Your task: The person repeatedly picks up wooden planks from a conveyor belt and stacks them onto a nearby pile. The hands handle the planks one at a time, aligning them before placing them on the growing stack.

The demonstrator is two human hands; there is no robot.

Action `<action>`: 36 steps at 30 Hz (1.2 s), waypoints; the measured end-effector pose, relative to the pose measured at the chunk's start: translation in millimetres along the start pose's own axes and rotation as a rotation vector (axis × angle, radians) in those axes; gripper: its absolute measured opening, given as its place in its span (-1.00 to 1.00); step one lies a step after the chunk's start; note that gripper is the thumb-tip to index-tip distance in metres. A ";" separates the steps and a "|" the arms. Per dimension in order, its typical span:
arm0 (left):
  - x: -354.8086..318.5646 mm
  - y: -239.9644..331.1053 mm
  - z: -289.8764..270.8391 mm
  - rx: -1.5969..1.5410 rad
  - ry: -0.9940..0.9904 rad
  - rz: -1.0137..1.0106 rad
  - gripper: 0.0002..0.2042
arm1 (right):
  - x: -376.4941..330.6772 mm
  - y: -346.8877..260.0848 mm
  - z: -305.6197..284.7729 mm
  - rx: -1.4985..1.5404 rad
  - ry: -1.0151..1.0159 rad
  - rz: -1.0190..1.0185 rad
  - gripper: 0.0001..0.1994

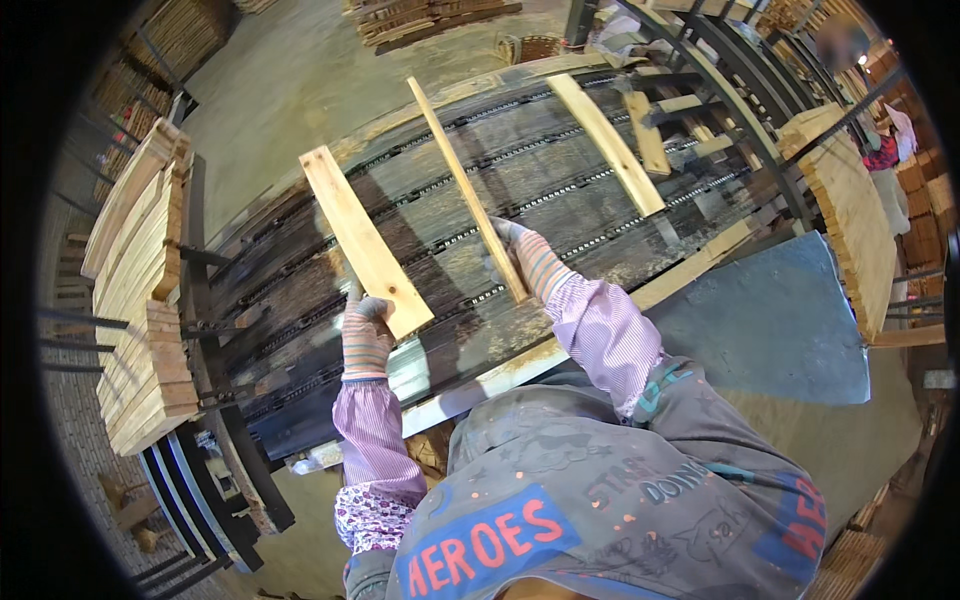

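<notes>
My left hand (366, 328), in a grey glove with a striped cuff, grips the near end of a flat pale wooden board (362, 235), thumb on its top face. In my right hand (522, 248), gloved alike, is a second wooden board (455, 170), turned up on its narrow edge; its fingers are partly hidden behind the wood. Both boards point away from me over a dark conveyor table (500, 130) with chain tracks running across it. Farther right, a third board (608, 145) lies flat on the table, touched by neither hand.
Stacked boards (140, 320) stand in a rack at the left. Another stack (845, 220) rises at the right, beside a blue-grey sheet (770, 320). Shorter wood pieces (648, 135) lie by a black metal frame at the far right. A wicker basket (530, 48) sits beyond the table.
</notes>
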State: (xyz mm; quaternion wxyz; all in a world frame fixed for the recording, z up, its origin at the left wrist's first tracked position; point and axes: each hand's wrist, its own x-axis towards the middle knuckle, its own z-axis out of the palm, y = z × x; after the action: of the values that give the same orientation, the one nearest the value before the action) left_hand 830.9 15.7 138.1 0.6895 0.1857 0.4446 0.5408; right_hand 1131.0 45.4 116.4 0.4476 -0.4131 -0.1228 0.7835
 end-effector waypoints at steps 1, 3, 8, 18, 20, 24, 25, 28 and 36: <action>-0.9 -9.9 7.1 -0.011 -0.028 -0.015 -0.15 | -2.8 -6.8 -1.4 0.014 -0.001 0.013 -0.71; -4.1 -30.3 31.4 -0.008 -0.084 -0.021 -0.16 | -6.8 -16.6 -8.9 0.097 0.041 0.050 -0.56; -5.1 -65.1 96.3 0.066 -0.214 -0.062 -0.15 | -25.3 -36.5 -33.3 0.032 0.060 0.011 -0.45; -6.4 -153.6 172.2 0.171 -0.332 -0.187 -0.16 | -14.5 -31.7 -89.0 -0.772 0.072 -0.137 -0.33; -7.0 -160.3 173.1 0.152 -0.302 -0.141 -0.23 | -27.4 -67.4 -90.6 -1.210 0.251 -0.162 -0.28; -14.7 -151.5 193.8 0.060 -0.289 -0.134 -0.27 | -51.8 -123.4 -114.9 -1.873 0.751 -0.210 -0.20; -15.1 -151.1 197.2 0.054 -0.270 -0.141 -0.28 | -49.9 -125.0 -137.4 -1.926 0.863 -0.283 -0.19; -13.9 -153.0 207.4 0.082 -0.218 -0.041 -0.33 | -48.9 -134.3 -151.6 -1.943 0.649 -0.095 -0.13; 1.9 -168.5 221.4 0.214 -0.243 -0.129 -0.43 | -72.8 -113.4 -120.6 -0.830 -0.314 -0.308 -0.37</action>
State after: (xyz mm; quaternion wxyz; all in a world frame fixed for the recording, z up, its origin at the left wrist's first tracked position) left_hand 1109.0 8.9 131.7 0.7476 0.2931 0.4239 0.4188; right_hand 1309.1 30.1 143.5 0.3315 -0.4105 -0.5519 0.6458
